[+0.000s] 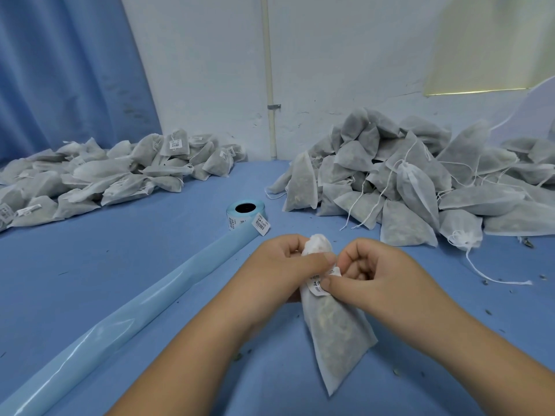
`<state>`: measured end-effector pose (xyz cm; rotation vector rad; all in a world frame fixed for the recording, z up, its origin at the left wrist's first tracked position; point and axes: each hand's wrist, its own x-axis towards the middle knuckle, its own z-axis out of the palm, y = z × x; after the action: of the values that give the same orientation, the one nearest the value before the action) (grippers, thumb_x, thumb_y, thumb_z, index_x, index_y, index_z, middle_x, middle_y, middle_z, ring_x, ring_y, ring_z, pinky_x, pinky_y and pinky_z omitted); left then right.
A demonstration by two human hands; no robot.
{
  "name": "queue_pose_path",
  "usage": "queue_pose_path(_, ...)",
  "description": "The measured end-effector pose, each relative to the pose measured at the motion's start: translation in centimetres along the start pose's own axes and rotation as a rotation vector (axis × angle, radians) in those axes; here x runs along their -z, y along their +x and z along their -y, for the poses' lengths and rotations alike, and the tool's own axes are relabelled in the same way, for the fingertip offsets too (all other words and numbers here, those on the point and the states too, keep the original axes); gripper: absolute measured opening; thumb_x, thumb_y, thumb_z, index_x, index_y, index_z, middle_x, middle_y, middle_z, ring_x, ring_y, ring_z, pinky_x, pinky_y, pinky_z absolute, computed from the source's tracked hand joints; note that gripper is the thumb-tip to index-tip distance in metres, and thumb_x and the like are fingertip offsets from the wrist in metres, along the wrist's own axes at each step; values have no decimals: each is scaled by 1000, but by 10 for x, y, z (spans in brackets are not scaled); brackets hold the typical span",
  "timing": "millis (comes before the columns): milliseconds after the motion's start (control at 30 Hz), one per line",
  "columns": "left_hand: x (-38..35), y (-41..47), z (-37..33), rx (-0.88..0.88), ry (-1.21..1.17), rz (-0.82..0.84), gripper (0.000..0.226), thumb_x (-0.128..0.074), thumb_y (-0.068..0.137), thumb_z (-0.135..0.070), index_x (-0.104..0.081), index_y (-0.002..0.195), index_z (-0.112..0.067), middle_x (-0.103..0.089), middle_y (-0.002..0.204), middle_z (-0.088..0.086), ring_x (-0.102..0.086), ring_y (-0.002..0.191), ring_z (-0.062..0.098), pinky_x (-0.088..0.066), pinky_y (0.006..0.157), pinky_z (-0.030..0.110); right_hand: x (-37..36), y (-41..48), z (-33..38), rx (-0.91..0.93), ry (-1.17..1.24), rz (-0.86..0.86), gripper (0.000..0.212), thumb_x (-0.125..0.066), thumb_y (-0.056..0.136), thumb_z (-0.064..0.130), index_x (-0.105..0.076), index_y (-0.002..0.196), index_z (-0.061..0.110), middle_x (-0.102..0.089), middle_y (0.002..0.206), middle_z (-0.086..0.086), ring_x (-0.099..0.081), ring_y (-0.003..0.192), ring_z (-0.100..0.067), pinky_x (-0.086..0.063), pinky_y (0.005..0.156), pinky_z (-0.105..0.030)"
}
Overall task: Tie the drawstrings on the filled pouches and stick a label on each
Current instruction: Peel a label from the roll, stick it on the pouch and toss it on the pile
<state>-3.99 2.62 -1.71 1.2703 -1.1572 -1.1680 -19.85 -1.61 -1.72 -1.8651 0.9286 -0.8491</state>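
While a filled pouch (pixel 336 334) is held in front of the person over the blue table (pixel 150 256), its gathered white top is gripped by the left hand (pixel 282 265), whose fingers are curled round the neck and whose thumb is laid across the fabric just above a label (pixel 319 285). The label is seen on the upper part of the pouch, and it is pinched at its right edge by the right hand (pixel 381 274): the thumb is pressed onto the printed face and the other fingers are curled in behind. One upper corner of the label is lifted off the fabric. The pouch is tilted, with its top pointed away and its lower corner toward the camera; whether that corner is rested on the table cannot be told.

Beyond the hands, a roll of labels (pixel 244 216) is stood on end, and a long pale blue backing strip (pixel 120 313) is trailed from it toward the near left. At the far left a heap of pouches (pixel 105 175) with labels on them is spread below the curtain (pixel 60 70); at the far right a taller heap (pixel 405 181) is piled against the wall (pixel 330 55), with loose strings hanging out. One drawstring (pixel 492 276) is trailed across the table from a pouch at the near edge of that heap.
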Motion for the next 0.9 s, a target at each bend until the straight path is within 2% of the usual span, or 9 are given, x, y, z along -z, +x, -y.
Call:
queue_pose_path(100,2,-2,-3,1,-77,74,32,-73,73,-17,-66,101,-3,-74,89,9,-69,79,20,-57,71,28,2,1,0,-29,46,-16,23,-79,65,28,-62,75,16,-57,53,8,-47,50,-8,-39,57,-29)
queue_pose_path(233,4,-4,-6,-26,-163,105,28,-71,72,-7,-67,99,-5,-75,89,12,-71,75,19,-55,66,24,3,1,1,-56,110,-46,32,-78,59,37,-61,76,15,-60,55,3,-49,49,-8,-39,58,-31)
queue_pose_path(367,4,-5,-7,-54,-172,108,26,-69,73,-7,-68,99,-6,-74,88,13,-71,76,22,-57,69,27,7,2,1,-124,103,-27,50,-81,60,43,-52,98,27,-62,56,9,-51,47,-1,-38,60,-26)
queue_pose_path(500,4,-6,-8,-73,-215,109,29,-68,77,-7,-67,106,-3,-73,92,16,-71,82,27,-59,75,31,13,4,0,-140,63,-9,67,-79,47,64,-51,99,32,-55,57,8,-47,49,-5,-37,57,-24)
queue_pose_path(567,5,-6,-9,-77,-246,115,28,-67,78,-7,-68,106,-2,-73,92,15,-70,81,25,-59,73,30,14,4,1,-91,69,-7,58,-75,50,64,-60,95,32,-53,58,8,-47,51,-4,-38,53,-21)
queue_pose_path(667,5,-5,-10,-79,-249,109,32,-67,76,-7,-69,108,-1,-73,98,19,-70,86,28,-58,78,33,13,3,2,6,133,40,31,-77,68,47,-72,84,21,-69,78,-7,-60,69,-16,-49,70,-38)
queue_pose_path(700,4,-5,-9,-79,-219,98,31,-68,75,-7,-71,106,-3,-73,100,19,-71,88,28,-59,77,33,13,2,3,17,135,30,24,-77,71,40,-73,80,17,-71,79,-10,-61,70,-18,-50,71,-39)
queue_pose_path(833,2,-5,-2,-19,-5,105,29,-73,75,-14,-73,103,-9,-75,102,15,-72,95,27,-57,78,30,12,4,-3,-19,130,-68,23,-77,76,27,-66,64,11,-58,57,-2,-48,51,-9,-39,49,-18)
queue_pose_path(900,2,-4,0,22,16,144,32,-73,75,-13,-72,105,-5,-74,103,16,-72,94,26,-57,79,31,12,5,-5,-60,159,-93,29,-74,80,31,-61,58,15,-53,53,3,-43,47,-8,-34,43,-16)
